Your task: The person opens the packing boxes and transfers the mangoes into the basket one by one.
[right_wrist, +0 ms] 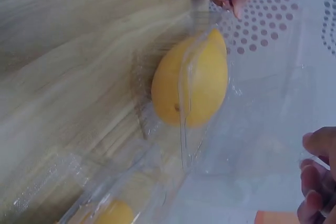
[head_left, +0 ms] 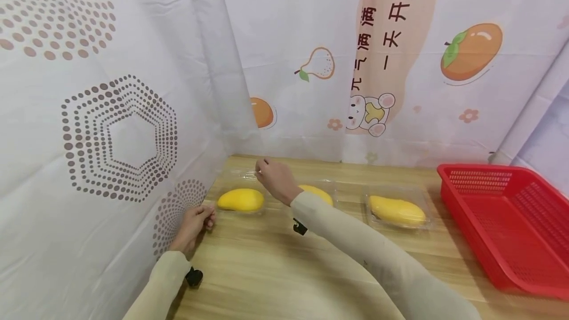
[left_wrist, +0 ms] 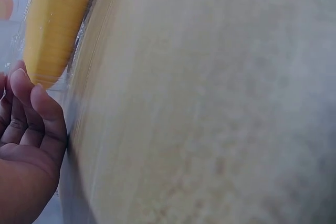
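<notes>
A yellow mango (head_left: 241, 200) lies inside a clear plastic box (right_wrist: 183, 145) at the left of the wooden table. The box's transparent lid (right_wrist: 268, 111) stands raised on the far side. My right hand (head_left: 277, 179) pinches the lid's edge between thumb and fingers, above and behind the mango. At the box's left end, my left hand (head_left: 195, 223) has its fingers curled, with thumb and fingertips pinching the corner in the right wrist view. The left wrist view shows those fingertips right beside the mango's end.
A second mango (head_left: 316, 193) in a clear box sits partly behind my right forearm. Farther right is a third boxed mango (head_left: 397, 210). A red plastic basket (head_left: 467, 226) stands at the right. White printed curtains (head_left: 275, 83) border the table at the back and left.
</notes>
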A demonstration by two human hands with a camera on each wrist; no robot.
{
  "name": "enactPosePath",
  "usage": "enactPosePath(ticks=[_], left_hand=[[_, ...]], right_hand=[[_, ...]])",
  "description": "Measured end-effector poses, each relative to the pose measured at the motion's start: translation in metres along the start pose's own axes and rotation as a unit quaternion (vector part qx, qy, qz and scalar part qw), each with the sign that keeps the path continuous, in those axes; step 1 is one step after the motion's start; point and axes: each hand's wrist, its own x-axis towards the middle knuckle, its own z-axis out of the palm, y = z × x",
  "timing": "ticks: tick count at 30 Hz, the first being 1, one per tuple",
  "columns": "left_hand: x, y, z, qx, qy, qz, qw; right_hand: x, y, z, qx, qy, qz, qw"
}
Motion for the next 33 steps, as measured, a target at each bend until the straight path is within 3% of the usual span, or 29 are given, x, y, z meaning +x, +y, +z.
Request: enactPosePath(ticks=[9, 18, 21, 33], left_hand=[[0.001, -0.003, 0.001, -0.014, 0.008, -0.011, 0.9998], [0.002, -0.006, 0.001, -0.023, 0.006, -0.011, 0.9997], [0.002, -0.006, 0.001, -0.027, 0.008, -0.014, 0.9995], [0.004, -0.001, 0.002, -0.011, 0.011, -0.021, 0.9997]], right_hand=[[0.01, 0.016, 0.005, 0.072, 0.013, 0.085, 0.994], [0.015, 0.029, 0.016, 0.165, 0.02, 0.204, 0.965], [0.013, 0.031, 0.02, 0.168, 0.023, 0.229, 0.959], [0.011, 0.035, 0.037, 0.119, 0.008, 0.279, 0.953]])
